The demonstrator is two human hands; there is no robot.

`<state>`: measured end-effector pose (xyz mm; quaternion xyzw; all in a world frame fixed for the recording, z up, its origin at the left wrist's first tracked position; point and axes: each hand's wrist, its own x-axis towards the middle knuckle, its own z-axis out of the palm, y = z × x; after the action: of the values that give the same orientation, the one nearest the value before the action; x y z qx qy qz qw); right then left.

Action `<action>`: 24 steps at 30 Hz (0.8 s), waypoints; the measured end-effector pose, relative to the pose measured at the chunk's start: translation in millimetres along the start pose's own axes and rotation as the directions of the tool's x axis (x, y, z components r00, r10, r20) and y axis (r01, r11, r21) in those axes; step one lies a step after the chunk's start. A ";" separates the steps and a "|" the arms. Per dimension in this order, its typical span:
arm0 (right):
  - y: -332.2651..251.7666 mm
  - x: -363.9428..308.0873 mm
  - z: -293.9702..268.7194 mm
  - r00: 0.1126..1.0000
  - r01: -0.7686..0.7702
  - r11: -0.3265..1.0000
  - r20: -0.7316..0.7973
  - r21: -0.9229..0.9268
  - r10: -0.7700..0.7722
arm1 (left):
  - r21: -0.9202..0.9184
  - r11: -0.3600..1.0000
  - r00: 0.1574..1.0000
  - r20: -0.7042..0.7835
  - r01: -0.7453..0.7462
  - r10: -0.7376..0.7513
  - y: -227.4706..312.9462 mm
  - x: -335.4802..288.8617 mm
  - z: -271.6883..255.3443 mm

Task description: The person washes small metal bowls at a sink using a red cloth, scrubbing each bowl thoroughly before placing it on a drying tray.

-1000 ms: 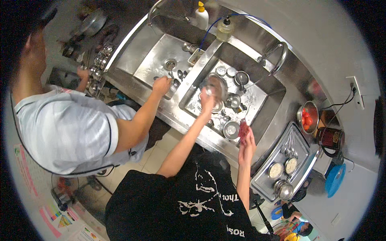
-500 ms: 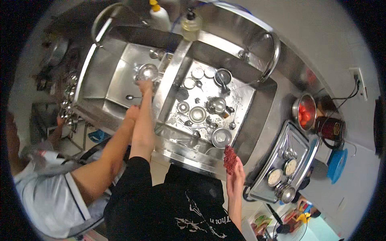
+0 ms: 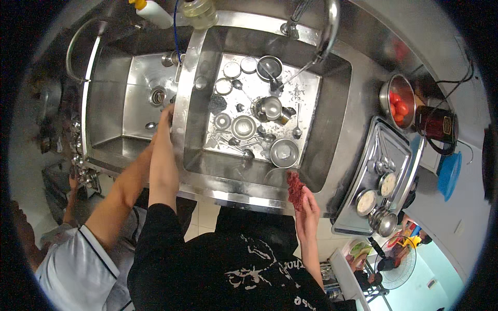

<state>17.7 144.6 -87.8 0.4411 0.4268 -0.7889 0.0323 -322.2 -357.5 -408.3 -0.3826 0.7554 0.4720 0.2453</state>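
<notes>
We've got our R hand (image 3: 308, 207) partly curled round a dk-red scrubber (image 3: 295, 189), poking out ahead of it. Just beyond: metal bowl (image 3: 284, 153) in the R sink (image 3: 333, 101). Our L hand (image 3: 167, 113), well to the left, is by the divider (image 3: 183, 101); can't tell its grip or opening.

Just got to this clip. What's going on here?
At a double steel sink, the person's right hand holds a dark red scrubber by the front edge of the right basin. Their left hand is over at the left basin, by the divider; whether it holds anything is hidden. A co-worker's arm reaches in alongside. Metal bowls and spoons sit in the right basin.
</notes>
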 end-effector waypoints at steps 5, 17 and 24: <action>-14.7 -2.7 -18.1 0.998 -0.003 1.000 0.068 0.008 0.002 | 0.104 0.974 0.960 -0.175 -0.201 0.217 44.6 -70.5 -24.7; -35.5 7.1 -42.0 0.979 -0.074 0.996 0.195 0.045 0.064 | 0.383 0.912 0.989 0.062 -0.146 0.133 -49.8 -187.9 219.9; -21.2 8.3 -68.4 0.985 -0.105 0.993 0.144 0.051 0.096 | 0.422 0.896 0.984 -0.042 -0.142 0.175 -72.5 -135.0 278.3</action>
<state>49.3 208.7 -97.0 0.4057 0.3773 -0.8277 0.0894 -181.6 -78.9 -468.3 -0.2768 0.8764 0.3028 0.2522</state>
